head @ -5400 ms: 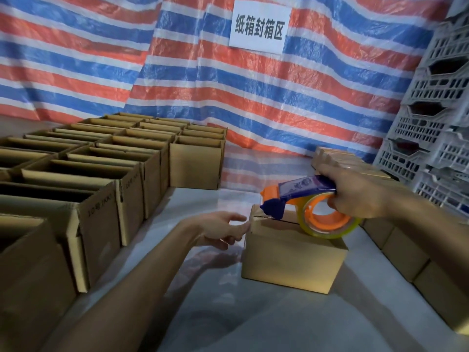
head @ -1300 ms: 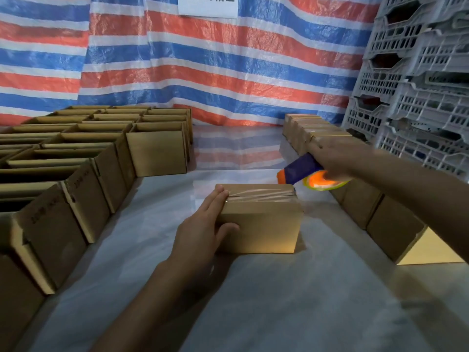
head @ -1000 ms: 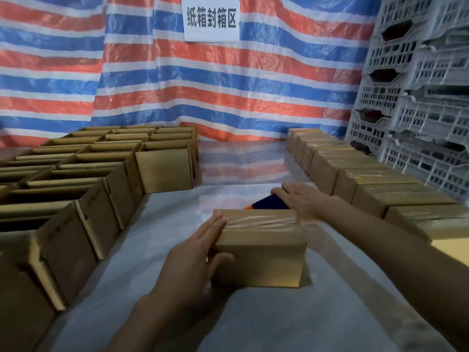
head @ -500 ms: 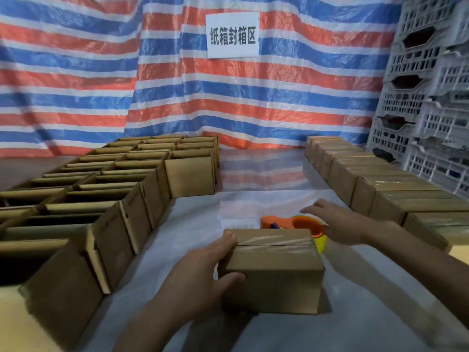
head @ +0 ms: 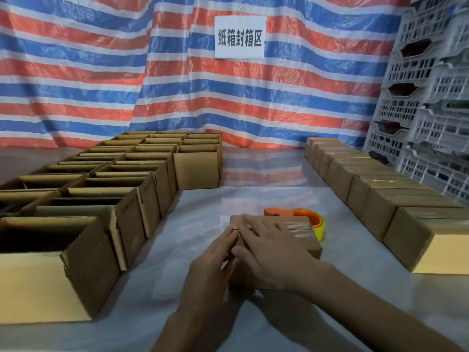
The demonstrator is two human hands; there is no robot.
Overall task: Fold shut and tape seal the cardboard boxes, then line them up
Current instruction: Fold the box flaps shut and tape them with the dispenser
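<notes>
Pressing on the box (head: 303, 237) with right hand (head: 269, 252) flat, fingers spread; touching its left side with left hand (head: 213, 260), fingers straight, together. Dispenser (head: 308, 217) just behind.

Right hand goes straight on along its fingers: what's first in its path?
The right hand lies flat on the taped box, fingers pointing away and leftward. It would leave the box's far left corner, cross bare table sheet, then probably meet the open boxes. Depth is unclear.
</notes>
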